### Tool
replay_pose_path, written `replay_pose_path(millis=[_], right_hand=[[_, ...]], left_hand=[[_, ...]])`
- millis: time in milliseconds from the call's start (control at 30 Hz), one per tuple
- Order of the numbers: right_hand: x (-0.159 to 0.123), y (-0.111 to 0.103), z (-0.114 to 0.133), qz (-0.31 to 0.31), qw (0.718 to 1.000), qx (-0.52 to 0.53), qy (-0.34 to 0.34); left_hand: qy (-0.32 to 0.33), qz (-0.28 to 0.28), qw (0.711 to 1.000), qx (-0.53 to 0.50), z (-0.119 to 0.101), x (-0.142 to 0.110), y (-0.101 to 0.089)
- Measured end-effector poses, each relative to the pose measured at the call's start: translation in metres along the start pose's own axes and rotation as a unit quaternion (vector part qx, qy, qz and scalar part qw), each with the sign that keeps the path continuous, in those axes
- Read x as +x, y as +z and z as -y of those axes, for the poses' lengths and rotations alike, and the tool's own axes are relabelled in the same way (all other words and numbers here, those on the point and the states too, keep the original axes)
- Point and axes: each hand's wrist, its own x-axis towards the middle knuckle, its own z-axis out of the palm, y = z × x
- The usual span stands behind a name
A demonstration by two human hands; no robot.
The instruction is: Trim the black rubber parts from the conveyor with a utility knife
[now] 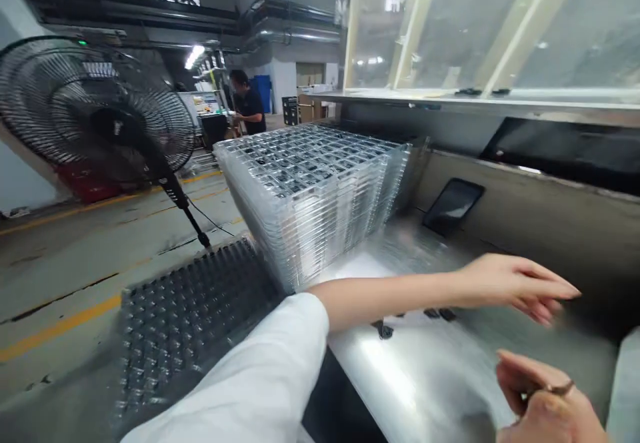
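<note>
My left hand (pixel 520 289) reaches across a steel table top (pixel 405 389) with its fingers apart, blurred and holding nothing. Its white sleeve (pixel 250 369) crosses the lower left of the view. My right hand (pixel 545 403) sits at the bottom right, curled around a small thin brownish metal piece (pixel 559 387), whose full shape is hidden. A tall stack of clear plastic trays (pixel 310 196) stands behind my left forearm. A dark studded tray (pixel 195 316) lies to its left, partly hidden by the sleeve. Several small black pieces (pixel 385 329) lie just under my left forearm.
A black phone (pixel 453 206) leans against the beige wall panel behind the table. A large standing fan (pixel 95 109) is at the left, above a concrete floor with yellow lines (pixel 60 326). A person in a dark shirt (pixel 249 103) works farther back.
</note>
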Motion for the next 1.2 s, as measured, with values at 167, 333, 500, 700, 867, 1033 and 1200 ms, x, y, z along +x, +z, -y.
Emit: replay_pose_path(millis=[167,333,500,700,867,1033,1200], right_hand=[[0.008,0.013,0.008,-0.036,0.998,0.004,0.042],[0.014,0.016,0.004,-0.007,0.993,-0.100,-0.068],[0.013,0.012,0.006,0.020,0.988,-0.129,-0.081],[0.011,0.010,0.011,0.050,0.991,-0.107,-0.062],[0.008,0.008,0.011,0.071,0.994,-0.073,-0.047],[0.008,0.008,0.011,0.061,0.993,-0.081,-0.059],[0.007,0.010,0.012,0.064,0.994,-0.067,-0.060]], left_hand=[[0.070,0.023,0.995,-0.071,0.020,-0.080,-0.049],[0.114,0.048,0.989,-0.077,0.035,-0.104,-0.061],[0.133,0.079,0.987,-0.037,0.035,-0.108,-0.057],[0.153,0.106,0.983,0.006,0.052,-0.107,-0.057],[0.163,0.107,0.981,0.015,0.055,-0.108,-0.056],[0.161,0.111,0.981,0.014,0.054,-0.109,-0.053],[0.165,0.128,0.978,0.000,0.053,-0.109,-0.054]])
